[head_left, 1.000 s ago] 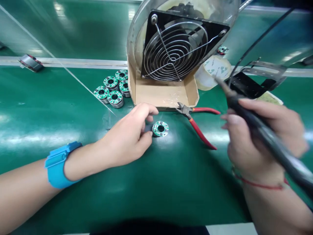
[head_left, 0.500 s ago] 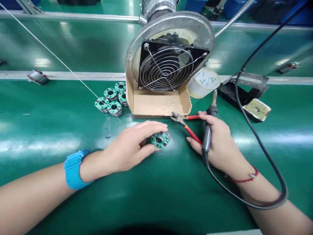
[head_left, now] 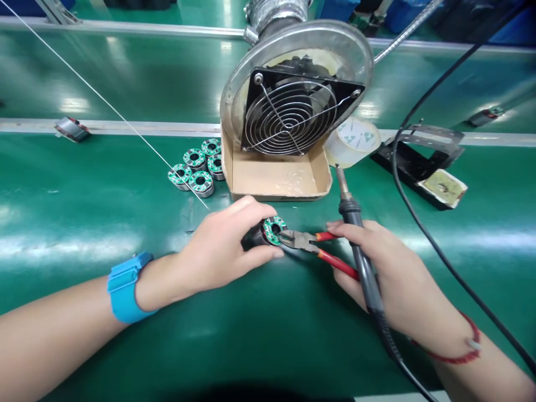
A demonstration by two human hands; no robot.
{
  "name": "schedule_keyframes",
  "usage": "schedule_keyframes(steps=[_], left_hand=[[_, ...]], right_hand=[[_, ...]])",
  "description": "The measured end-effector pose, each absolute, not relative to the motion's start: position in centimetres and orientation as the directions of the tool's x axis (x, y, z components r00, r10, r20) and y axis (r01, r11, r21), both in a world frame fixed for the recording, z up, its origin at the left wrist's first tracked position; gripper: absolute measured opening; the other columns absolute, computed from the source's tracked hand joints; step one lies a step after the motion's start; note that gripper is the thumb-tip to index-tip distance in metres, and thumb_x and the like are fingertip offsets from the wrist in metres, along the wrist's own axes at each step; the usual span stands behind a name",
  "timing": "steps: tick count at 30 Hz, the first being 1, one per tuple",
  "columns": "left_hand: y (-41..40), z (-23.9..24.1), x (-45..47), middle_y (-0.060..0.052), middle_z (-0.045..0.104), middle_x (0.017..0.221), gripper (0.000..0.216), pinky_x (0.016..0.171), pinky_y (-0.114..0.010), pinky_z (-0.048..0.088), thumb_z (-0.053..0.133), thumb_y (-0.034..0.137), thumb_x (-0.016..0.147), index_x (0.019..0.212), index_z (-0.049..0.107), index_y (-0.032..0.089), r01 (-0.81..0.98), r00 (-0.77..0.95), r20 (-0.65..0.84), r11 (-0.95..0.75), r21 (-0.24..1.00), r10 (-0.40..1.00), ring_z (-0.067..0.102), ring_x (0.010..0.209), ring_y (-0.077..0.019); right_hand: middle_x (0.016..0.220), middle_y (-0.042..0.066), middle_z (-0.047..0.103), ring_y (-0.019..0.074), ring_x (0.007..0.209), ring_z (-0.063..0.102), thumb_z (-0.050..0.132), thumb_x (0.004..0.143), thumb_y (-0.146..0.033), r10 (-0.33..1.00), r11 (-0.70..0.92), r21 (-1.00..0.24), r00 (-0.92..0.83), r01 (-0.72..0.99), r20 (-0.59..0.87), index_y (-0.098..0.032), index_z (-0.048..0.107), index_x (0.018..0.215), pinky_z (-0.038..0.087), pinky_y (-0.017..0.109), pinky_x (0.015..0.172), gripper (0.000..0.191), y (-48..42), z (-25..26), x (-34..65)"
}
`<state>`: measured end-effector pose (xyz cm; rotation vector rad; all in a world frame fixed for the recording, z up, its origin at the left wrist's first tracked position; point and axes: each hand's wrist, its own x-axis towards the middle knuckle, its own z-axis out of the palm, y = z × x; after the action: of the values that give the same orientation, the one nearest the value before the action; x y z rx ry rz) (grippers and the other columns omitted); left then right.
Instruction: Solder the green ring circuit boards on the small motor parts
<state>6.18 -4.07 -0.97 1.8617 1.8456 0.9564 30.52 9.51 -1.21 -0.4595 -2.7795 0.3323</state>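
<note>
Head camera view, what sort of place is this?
Most likely an electronics assembly workshop: there's a soldering iron, a fume extractor fan and a cluster of round circuit boards.

Passage for my left hand (head_left: 218, 245) runs back toward me over the green surface (head_left: 104, 190). Ahead, the cardboard tray (head_left: 276, 187) and fume extractor (head_left: 291, 114) obstruct forward travel. The pliers (head_left: 304, 242) lie between my hands. Stacked ring-shaped circuit boards (head_left: 196, 170) obstruct the forward-left route. The soldering iron cord (head_left: 435, 245) runs beyond my right hand (head_left: 387, 273), obstructing outward passage.
</note>
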Motion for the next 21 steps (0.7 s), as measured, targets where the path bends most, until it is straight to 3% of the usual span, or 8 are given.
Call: schedule_keyframes(steps=[5,9,14,18,21], left_hand=[[-4.0,-0.9,6.3,-0.002,0.066,0.094,0.035,0.063,-0.029,0.048,0.081,0.022,0.081,0.109,0.063,0.014,0.818,-0.042,0.241,-0.105,0.565,0.97,0.064,0.078,-0.0182],[-3.8,-0.9,6.5,-0.002,0.066,0.092,0.031,0.064,-0.029,0.049,0.08,0.024,0.082,0.106,0.063,0.015,0.824,-0.063,0.245,-0.088,0.56,0.967,0.064,0.077,-0.0183],[-3.8,0.2,5.1,-0.002,0.069,0.091,0.026,0.065,-0.028,0.049,0.077,0.03,0.085,0.105,0.065,0.018,0.838,-0.118,0.3,-0.067,0.541,0.947,0.064,0.079,-0.0175],[-2.6,2.4,0.3,-0.001,0.07,0.092,0.029,0.07,-0.03,0.051,0.074,0.04,0.086,0.109,0.068,0.023,0.823,-0.438,0.427,0.163,0.544,0.791,0.062,0.076,-0.0171],[0.3,3.5,-5.1,-0.006,0.072,0.101,0.034,0.078,-0.031,0.053,0.067,0.043,0.09,0.113,0.066,0.018,0.706,-0.682,0.361,0.445,0.551,0.636,0.065,0.086,-0.0191]], right_hand=[[0.093,0.011,0.064,0.028,0.08,0.065,0.056,0.094,-0.027,0.293,0.948,-0.202,-0.924,0.247,0.245,-0.018,0.057,0.119,0.054,0.04,0.066,0.027,9.6,-0.3,30.3],[0.085,0.008,0.065,0.0246,0.07,0.065,0.053,0.097,-0.03,0.271,0.959,-0.158,-0.923,0.235,0.272,-0.019,0.057,0.116,0.053,0.036,0.058,0.023,9.2,-0.4,30.4],[0.086,0.009,0.067,0.0279,0.072,0.066,0.056,0.092,-0.028,0.453,0.891,-0.149,-0.82,0.429,0.349,-0.02,0.057,0.119,0.052,0.039,0.061,0.028,10.1,-1.7,29.4],[0.094,0.013,0.066,0.033,0.082,0.064,0.06,0.086,-0.026,0.554,0.824,-0.094,-0.759,0.559,0.342,-0.016,0.057,0.121,0.053,0.045,0.069,0.037,11.9,-2.6,28.0],[0.096,0.014,0.066,0.033,0.083,0.063,0.058,0.087,-0.028,0.559,0.822,-0.107,-0.758,0.559,0.337,-0.016,0.057,0.123,0.052,0.046,0.07,0.038,12.4,-3.5,28.0]])
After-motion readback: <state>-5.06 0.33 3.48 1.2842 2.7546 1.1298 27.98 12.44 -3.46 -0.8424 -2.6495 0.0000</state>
